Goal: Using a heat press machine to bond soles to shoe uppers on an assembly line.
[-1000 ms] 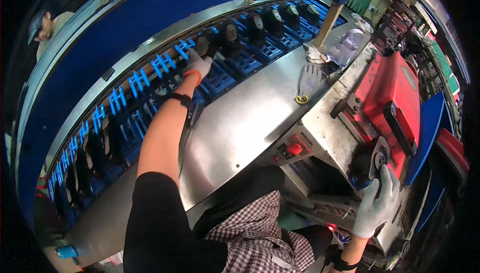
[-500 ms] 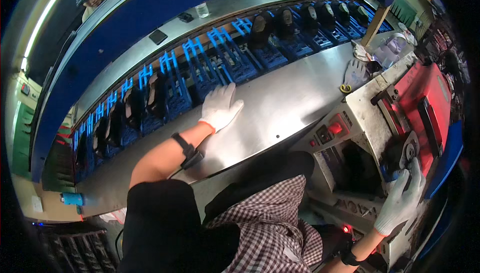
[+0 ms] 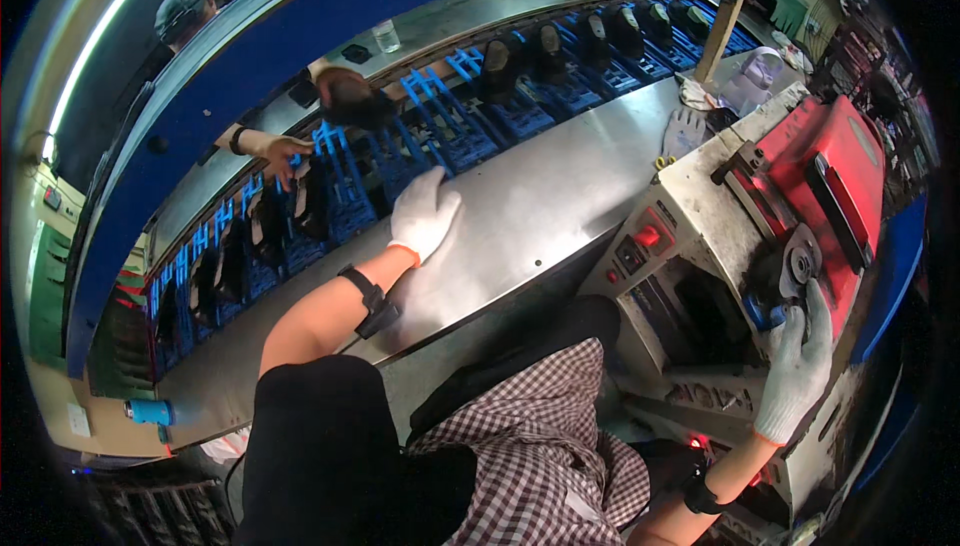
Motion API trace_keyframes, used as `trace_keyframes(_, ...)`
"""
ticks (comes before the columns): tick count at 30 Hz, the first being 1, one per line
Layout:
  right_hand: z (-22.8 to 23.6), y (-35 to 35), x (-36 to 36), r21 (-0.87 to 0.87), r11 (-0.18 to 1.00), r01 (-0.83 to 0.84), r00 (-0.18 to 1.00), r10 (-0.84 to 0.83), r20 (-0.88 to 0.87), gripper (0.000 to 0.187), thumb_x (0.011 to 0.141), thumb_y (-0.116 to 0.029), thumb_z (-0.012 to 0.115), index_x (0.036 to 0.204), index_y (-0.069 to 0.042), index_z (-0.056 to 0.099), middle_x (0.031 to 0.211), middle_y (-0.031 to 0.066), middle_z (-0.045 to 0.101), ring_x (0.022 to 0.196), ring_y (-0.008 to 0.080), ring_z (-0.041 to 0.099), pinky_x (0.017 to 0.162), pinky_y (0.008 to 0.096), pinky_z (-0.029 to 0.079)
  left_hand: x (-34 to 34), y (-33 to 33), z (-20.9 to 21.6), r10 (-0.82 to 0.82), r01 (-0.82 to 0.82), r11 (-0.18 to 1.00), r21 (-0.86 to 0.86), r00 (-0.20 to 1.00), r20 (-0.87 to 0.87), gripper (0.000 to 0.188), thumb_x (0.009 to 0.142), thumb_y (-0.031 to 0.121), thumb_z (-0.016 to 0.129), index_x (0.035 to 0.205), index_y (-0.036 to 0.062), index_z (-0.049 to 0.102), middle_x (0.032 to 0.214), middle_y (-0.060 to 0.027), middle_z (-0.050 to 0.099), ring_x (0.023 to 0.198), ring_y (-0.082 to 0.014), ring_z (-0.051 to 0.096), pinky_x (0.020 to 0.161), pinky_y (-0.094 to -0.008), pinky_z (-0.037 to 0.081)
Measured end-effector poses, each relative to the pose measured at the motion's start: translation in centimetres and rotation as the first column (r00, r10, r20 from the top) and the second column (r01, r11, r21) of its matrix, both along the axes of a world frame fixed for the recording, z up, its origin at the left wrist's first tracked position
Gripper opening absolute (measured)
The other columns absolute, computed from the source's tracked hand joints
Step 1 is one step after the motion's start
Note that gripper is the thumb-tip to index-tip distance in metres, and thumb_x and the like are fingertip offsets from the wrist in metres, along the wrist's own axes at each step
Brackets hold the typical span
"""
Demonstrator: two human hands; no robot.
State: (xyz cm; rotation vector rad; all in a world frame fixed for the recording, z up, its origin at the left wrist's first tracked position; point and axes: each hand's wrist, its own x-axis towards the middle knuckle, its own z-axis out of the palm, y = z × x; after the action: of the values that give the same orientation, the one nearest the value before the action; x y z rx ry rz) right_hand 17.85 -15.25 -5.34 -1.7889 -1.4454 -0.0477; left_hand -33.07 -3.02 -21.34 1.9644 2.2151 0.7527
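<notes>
My left hand (image 3: pixel 425 218), in a white knit glove with an orange cuff, lies open on the bare metal ledge (image 3: pixel 530 191) beside the blue conveyor racks. It holds nothing. On the right, my gloved right hand (image 3: pixel 797 371) reaches to the machine with its red cover (image 3: pixel 850 171). Its fingers stretch up to a grey round metal wheel (image 3: pixel 803 261), fingertips at the wheel's lower edge. Dark shoe-shaped pieces (image 3: pixel 262 221) stand in the racks (image 3: pixel 340 196). A co-worker's hand (image 3: pixel 282 154) is near one of them, and a blurred dark piece (image 3: pixel 355 101) is above the racks.
A blue beam (image 3: pixel 280 56) spans the far side, with a person in a cap (image 3: pixel 185 14) behind it. A clear cup (image 3: pixel 386 38) stands on the far ledge. A grey glove (image 3: pixel 684 134) and scissors with yellow handles (image 3: pixel 664 161) lie near the machine. A blue bottle (image 3: pixel 150 411) is at left.
The co-worker's arm has come in over the racks, and the dark piece now appears above them. The view has shifted slightly. My hands keep nearly the same places.
</notes>
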Motion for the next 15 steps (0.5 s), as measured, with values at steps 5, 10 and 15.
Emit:
trace_keyframes(5, 0.4, -0.1, -0.5, -0.052, 0.998, 0.042, 0.999, -0.041, 0.005, 0.039, 0.103, -0.006, 0.060, 0.141, 0.003, 0.062, 0.136, 0.0180, 0.069, 0.122, 0.0225, 0.065, 0.108, 0.0342, 0.047, -4.0, 5.6, -0.3, 0.380, -0.614, 0.766, 0.190, 0.671, 0.636, 0.080, 0.096, 0.037, 0.068, 0.155, -0.0089, 0.039, 0.156, -0.0318, 0.046, 0.147, -0.0402, 0.045, 0.122, -0.0413, 0.033)
trace_keyframes(10, 0.1, 0.3, -0.7, -0.017, 0.999, 0.029, 0.993, -0.031, -0.118, 0.038, 0.106, -0.004, 0.055, 0.142, 0.008, 0.059, 0.137, 0.0166, 0.067, 0.124, 0.0203, 0.062, 0.109, 0.0334, 0.046, -10.9, 13.5, 3.3, 0.310, -0.528, 0.802, -0.279, -0.031, 0.950, 0.097, 0.092, 0.057, 0.072, 0.166, 0.0131, 0.027, 0.173, -0.0139, 0.026, 0.153, -0.0397, 0.032, 0.118, -0.0617, 0.033)
trace_keyframes(15, 0.4, 0.1, -0.8, -0.060, 0.993, 0.103, 0.989, -0.108, -0.097, 0.039, 0.105, -0.004, 0.055, 0.142, 0.008, 0.059, 0.137, 0.0166, 0.067, 0.124, 0.0207, 0.062, 0.109, 0.0343, 0.047, -9.8, 22.1, 4.1, 0.412, -0.480, 0.749, -0.457, -0.204, 0.888, 0.119, 0.082, 0.061, 0.081, 0.167, 0.0062, 0.018, 0.174, -0.0194, 0.019, 0.154, -0.0377, 0.030, 0.123, -0.0507, 0.032)
